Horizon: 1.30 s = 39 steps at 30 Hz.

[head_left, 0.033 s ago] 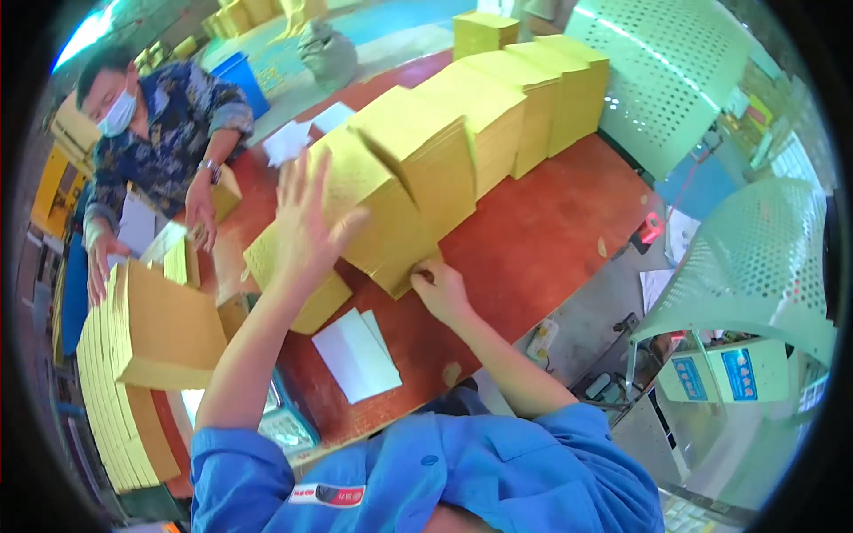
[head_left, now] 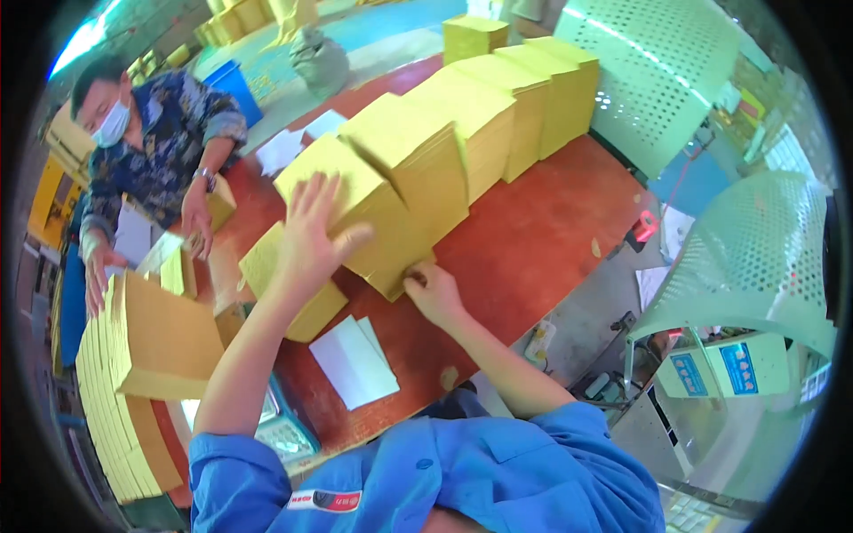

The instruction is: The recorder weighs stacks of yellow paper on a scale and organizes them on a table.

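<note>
A tall stack of yellow paper sheets (head_left: 386,231) stands at the near end of a row on the red table. My left hand (head_left: 311,226) is in front of its left side, fingers spread; whether the palm touches the paper cannot be told. At the stack's lower near corner my right hand (head_left: 433,291) has its fingers curled in a pinch against the paper edges. The fingertips are partly hidden there. A lower yellow stack (head_left: 315,313) lies beside it, partly behind my left forearm.
More yellow stacks (head_left: 480,111) run to the far right of the red table (head_left: 551,213). White sheets (head_left: 354,364) lie near me. Large paper bundles (head_left: 169,342) stand at left, by a masked co-worker (head_left: 160,142). Green perforated guards (head_left: 746,258) rise at right.
My left hand has moved slightly right and nearer to me, uncovering the stack's far left corner. My right hand stays at the lower corner. The whole view has shifted a little.
</note>
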### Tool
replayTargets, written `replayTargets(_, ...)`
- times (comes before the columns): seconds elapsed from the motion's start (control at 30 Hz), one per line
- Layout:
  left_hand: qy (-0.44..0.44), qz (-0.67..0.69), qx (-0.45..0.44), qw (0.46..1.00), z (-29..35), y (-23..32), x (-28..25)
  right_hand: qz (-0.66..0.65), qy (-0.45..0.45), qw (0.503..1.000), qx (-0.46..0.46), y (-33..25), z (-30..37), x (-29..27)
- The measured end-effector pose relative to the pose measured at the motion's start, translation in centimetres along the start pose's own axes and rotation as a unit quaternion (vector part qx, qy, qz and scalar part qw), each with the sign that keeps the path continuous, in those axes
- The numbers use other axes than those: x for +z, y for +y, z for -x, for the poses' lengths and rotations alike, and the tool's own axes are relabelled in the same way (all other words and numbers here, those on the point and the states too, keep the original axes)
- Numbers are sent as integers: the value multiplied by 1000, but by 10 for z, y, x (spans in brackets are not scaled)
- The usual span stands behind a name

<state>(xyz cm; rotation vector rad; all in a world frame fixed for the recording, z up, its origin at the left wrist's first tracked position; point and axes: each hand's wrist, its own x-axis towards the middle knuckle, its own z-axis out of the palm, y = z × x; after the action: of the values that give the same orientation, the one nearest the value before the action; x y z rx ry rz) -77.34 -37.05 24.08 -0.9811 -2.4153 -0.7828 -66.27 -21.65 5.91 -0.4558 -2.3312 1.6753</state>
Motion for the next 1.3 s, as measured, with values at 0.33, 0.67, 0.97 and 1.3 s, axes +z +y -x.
replayTargets(0.33,16,30,-34,999,29,-13,11,-282,43,955,-80,-16,-67,-161)
replayTargets(0.67,146,452,-389,789,98,40,96,-94,343,935,-11,126,-294,-478)
replayTargets(0.97,64,409,-490,767,96,10,135,-280,233,931,19,123,-364,-446)
replayTargets(1.3,90,393,-433,806,53,-45,160,-361,174,916,-18,128,-431,-418)
